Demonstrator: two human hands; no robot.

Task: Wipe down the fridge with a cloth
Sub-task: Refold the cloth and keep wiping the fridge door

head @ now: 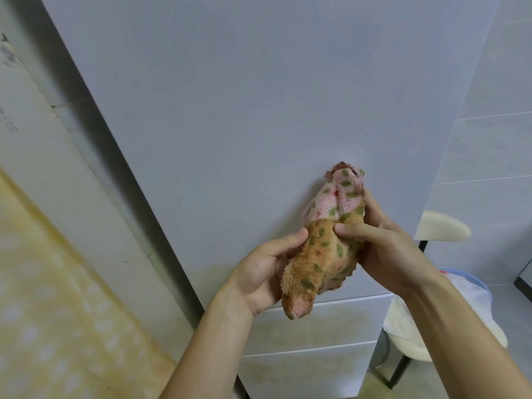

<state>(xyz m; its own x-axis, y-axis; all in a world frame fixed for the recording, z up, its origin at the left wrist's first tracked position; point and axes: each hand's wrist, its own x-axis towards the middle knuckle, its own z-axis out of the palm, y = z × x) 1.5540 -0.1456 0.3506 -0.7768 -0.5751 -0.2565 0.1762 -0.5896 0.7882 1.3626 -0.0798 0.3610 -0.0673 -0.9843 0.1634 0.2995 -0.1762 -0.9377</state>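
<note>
The bunched pink-and-orange spotted terry cloth (331,234) was at four o'clock, before the tall white fridge (230,110). The left hand (264,275) gripped its lower end; the right hand (388,249) pinched its middle with curled fingers (359,227). It seemed light, soft and floppy, best gripped wadded in one palm.

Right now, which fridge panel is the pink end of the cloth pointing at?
The tall upper door: the pink end of the cloth sits over it, while two shorter drawer fronts lie below.
</note>
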